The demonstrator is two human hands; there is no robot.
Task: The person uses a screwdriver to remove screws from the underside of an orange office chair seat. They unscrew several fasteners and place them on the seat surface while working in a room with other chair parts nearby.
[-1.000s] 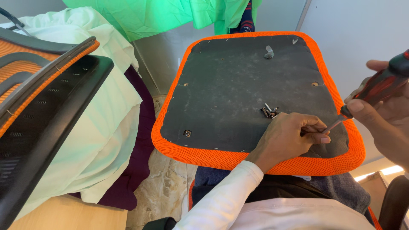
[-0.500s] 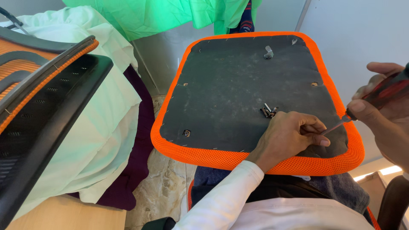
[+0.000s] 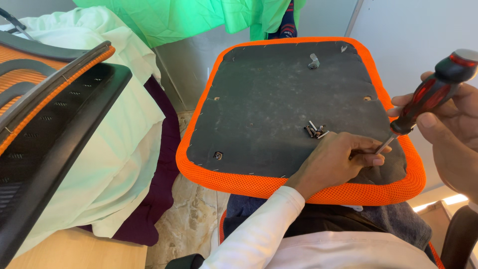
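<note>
Screwdriver (image 3: 427,97) is slanting down-left from the right hand (image 3: 450,137), which is gripping its red-black handle; the tip is meeting the left hand (image 3: 338,162), whose fingers are pinching closed there on the upturned seat base (image 3: 279,99), just below loose screws (image 3: 314,131)

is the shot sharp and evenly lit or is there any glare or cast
Head view: mostly sharp, with the loose screws crisp on the dusty seat underside; soft daylight and faint shadows; a blown-out bright strip at lower right; the screwdriver shows no obvious blur.
</note>
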